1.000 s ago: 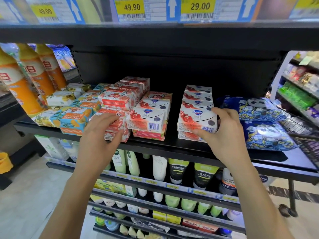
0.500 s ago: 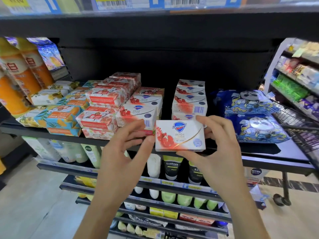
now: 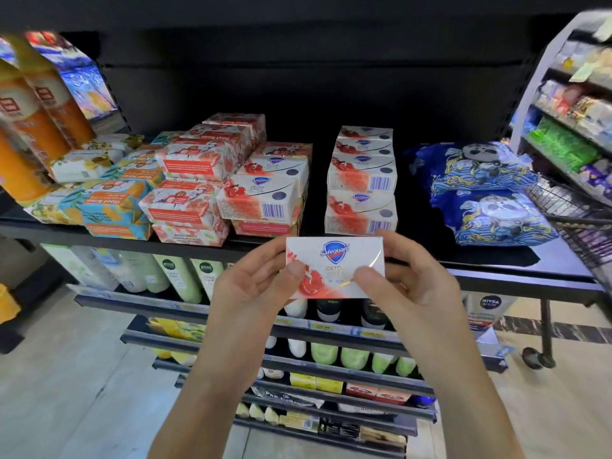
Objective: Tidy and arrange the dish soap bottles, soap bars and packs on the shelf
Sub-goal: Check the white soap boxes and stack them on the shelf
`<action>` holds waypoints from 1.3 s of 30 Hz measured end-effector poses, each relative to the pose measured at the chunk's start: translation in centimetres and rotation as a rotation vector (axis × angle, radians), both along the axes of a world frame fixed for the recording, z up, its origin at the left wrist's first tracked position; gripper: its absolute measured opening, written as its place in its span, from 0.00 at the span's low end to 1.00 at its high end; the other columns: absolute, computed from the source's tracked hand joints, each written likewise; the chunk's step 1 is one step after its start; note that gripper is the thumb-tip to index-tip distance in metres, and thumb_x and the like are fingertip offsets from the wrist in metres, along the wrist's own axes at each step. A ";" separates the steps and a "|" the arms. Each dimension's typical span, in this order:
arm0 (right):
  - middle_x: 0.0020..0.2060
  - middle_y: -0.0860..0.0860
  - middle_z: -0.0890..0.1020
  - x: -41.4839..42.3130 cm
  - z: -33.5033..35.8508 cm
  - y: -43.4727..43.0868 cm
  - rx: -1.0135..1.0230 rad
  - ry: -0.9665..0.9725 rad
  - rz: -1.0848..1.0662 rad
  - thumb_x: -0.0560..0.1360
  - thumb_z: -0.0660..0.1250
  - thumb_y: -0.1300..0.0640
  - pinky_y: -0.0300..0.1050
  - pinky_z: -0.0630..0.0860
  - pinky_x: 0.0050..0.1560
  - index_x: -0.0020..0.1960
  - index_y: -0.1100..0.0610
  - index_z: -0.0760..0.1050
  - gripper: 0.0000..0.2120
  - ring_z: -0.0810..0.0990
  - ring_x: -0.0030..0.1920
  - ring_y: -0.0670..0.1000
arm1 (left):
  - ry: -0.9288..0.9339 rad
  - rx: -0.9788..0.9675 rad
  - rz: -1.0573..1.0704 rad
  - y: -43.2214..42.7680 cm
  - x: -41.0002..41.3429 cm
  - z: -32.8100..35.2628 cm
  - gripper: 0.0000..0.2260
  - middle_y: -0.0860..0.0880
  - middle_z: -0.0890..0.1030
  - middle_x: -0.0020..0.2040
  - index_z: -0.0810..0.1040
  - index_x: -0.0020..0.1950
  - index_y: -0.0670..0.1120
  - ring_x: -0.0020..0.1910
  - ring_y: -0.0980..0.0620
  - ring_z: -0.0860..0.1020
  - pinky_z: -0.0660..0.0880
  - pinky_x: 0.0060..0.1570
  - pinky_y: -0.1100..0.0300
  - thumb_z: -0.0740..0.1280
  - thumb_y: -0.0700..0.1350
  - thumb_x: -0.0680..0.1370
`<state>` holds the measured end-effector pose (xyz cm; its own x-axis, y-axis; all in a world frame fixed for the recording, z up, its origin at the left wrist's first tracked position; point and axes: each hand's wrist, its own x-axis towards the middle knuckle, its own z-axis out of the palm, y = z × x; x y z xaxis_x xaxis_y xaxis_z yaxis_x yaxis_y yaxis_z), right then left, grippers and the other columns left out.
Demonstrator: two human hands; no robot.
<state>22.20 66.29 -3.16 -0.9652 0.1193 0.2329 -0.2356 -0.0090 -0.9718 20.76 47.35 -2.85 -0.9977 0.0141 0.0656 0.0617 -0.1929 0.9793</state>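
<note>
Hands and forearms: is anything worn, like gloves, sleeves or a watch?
Nothing worn shows. The left hand and right hand are bare, without gloves or a watch; both forearms run bare to the bottom edge, no sleeves in view. A ring cannot be ruled out.

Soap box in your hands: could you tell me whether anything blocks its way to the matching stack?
Nothing visible does; left hand and right hand hold the soap box before the stack, whose top is free.
</note>
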 end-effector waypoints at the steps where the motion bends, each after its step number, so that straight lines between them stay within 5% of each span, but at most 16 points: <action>1: 0.54 0.48 0.86 0.0 0.0 0.1 -0.046 -0.044 -0.001 0.65 0.74 0.45 0.37 0.80 0.51 0.64 0.48 0.79 0.27 0.85 0.54 0.50 | 0.001 -0.005 -0.005 -0.1 0.1 -0.2 0.19 0.46 0.86 0.58 0.81 0.65 0.47 0.60 0.46 0.84 0.79 0.61 0.50 0.75 0.45 0.75; 5: 0.51 0.53 0.88 0.1 -0.2 0.4 -0.164 -0.098 0.040 0.69 0.73 0.50 0.35 0.79 0.50 0.58 0.55 0.83 0.19 0.86 0.53 0.51 | 0.001 -0.020 -0.034 -0.2 0.5 -0.6 0.23 0.46 0.85 0.61 0.79 0.69 0.47 0.63 0.46 0.82 0.73 0.66 0.46 0.73 0.47 0.74; 11: 0.53 0.53 0.87 0.3 -0.6 0.8 -0.208 -0.068 0.056 0.70 0.72 0.53 0.39 0.79 0.55 0.61 0.56 0.82 0.20 0.85 0.56 0.54 | 0.020 -0.046 -0.071 0.0 0.9 -0.3 0.23 0.48 0.85 0.61 0.78 0.70 0.51 0.64 0.48 0.81 0.73 0.65 0.48 0.76 0.45 0.75; 15: 0.55 0.51 0.87 0.3 -0.8 0.9 -0.193 0.005 0.064 0.70 0.72 0.56 0.42 0.80 0.57 0.62 0.51 0.81 0.20 0.85 0.57 0.53 | -0.001 -0.064 -0.092 -0.1 0.8 -0.4 0.27 0.50 0.83 0.64 0.77 0.71 0.52 0.67 0.49 0.80 0.70 0.71 0.46 0.76 0.55 0.74; 20: 0.57 0.51 0.86 0.0 -1.3 1.3 -0.182 0.085 0.087 0.70 0.72 0.60 0.42 0.80 0.57 0.61 0.49 0.82 0.20 0.83 0.59 0.50 | -0.003 -0.066 -0.142 0.0 0.9 -0.2 0.22 0.45 0.86 0.59 0.85 0.59 0.47 0.62 0.47 0.82 0.75 0.68 0.48 0.65 0.61 0.76; 24: 0.59 0.51 0.85 0.0 -1.4 1.5 -0.164 0.102 0.137 0.71 0.72 0.63 0.44 0.79 0.61 0.63 0.53 0.80 0.21 0.82 0.64 0.50 | -0.020 -0.020 -0.139 0.1 0.9 -0.2 0.18 0.43 0.86 0.58 0.87 0.56 0.46 0.61 0.45 0.83 0.77 0.65 0.48 0.66 0.57 0.80; 33: 0.60 0.51 0.85 0.4 -1.4 2.0 -0.129 -0.100 0.190 0.75 0.72 0.44 0.42 0.77 0.65 0.68 0.53 0.77 0.24 0.82 0.64 0.52 | -0.038 -0.011 -0.112 0.4 0.9 -0.2 0.19 0.43 0.86 0.57 0.82 0.63 0.41 0.59 0.47 0.84 0.77 0.66 0.51 0.68 0.50 0.76; 39: 0.57 0.52 0.86 0.3 -1.6 2.1 -0.085 -0.189 0.137 0.71 0.71 0.36 0.61 0.74 0.68 0.64 0.52 0.81 0.28 0.86 0.56 0.54 | -0.023 0.008 -0.112 0.6 0.9 -0.5 0.22 0.44 0.86 0.58 0.79 0.67 0.39 0.60 0.47 0.84 0.78 0.64 0.53 0.69 0.48 0.75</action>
<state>22.54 68.41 -4.78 -0.9991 -0.0045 0.0412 -0.0404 -0.1115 -0.9929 21.69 47.96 -3.37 -0.9912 0.1248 0.0433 0.0170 -0.2052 0.9786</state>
